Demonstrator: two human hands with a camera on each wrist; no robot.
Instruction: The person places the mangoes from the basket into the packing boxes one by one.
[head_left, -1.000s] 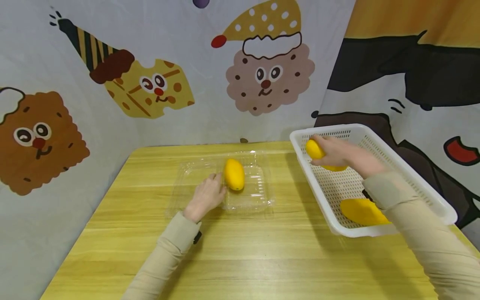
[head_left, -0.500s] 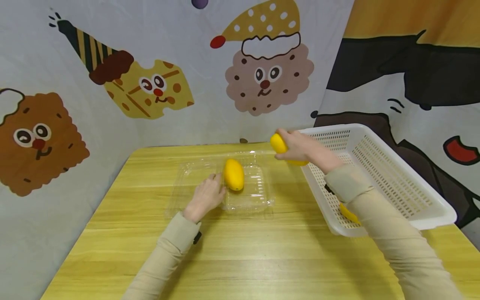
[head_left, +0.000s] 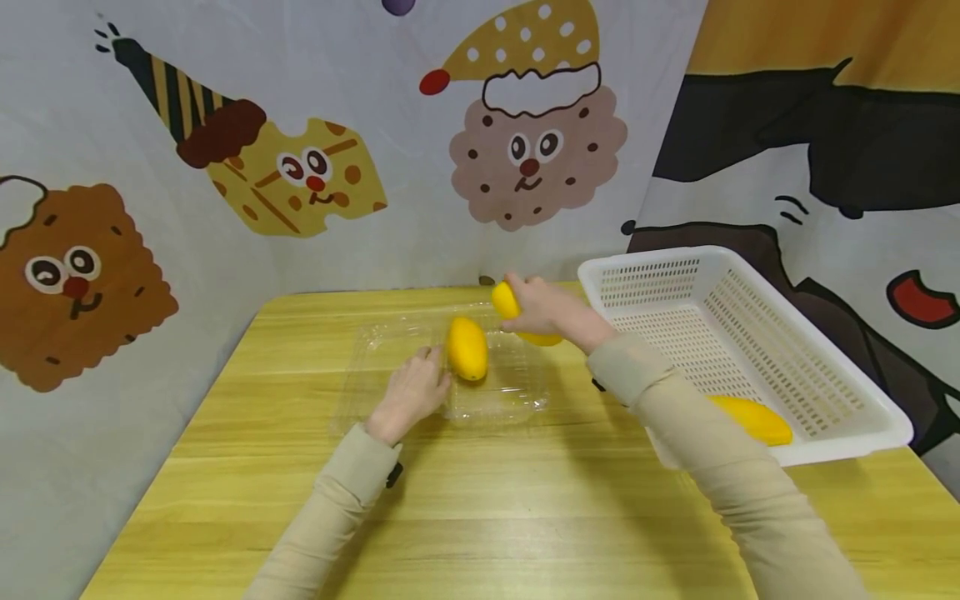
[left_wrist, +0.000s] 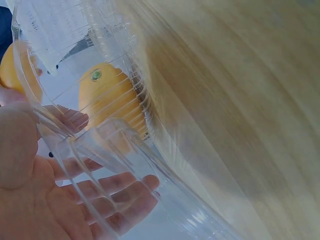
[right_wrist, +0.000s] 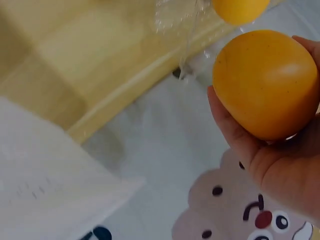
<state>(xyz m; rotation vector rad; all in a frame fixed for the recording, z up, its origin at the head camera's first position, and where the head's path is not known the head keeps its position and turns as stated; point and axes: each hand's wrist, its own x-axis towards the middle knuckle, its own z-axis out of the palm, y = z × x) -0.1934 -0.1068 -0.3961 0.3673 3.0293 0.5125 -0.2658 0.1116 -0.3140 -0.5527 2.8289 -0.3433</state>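
Observation:
My right hand (head_left: 536,308) grips a yellow mango (head_left: 506,302) over the right side of a clear plastic clamshell box (head_left: 498,404). In the right wrist view, the fingers curl round the held mango (right_wrist: 265,82). Another mango (head_left: 468,348) lies in the box's right half, just left of the held one. My left hand (head_left: 417,385) rests at the box's middle fold, left of that mango. Through the clear plastic in the left wrist view, the left fingers (left_wrist: 117,200) look loosely extended, the thumb apart from them.
A white perforated basket (head_left: 701,317) stands at the table's right, with a mango (head_left: 753,419) near its front, partly behind the right sleeve. The wooden table (head_left: 480,517) meets a cartoon-printed cloth (head_left: 405,258) at the back.
My right hand has carried the mango out of the basket, leftward over its rim to the clear box. The left hand and the mango in the box have stayed put.

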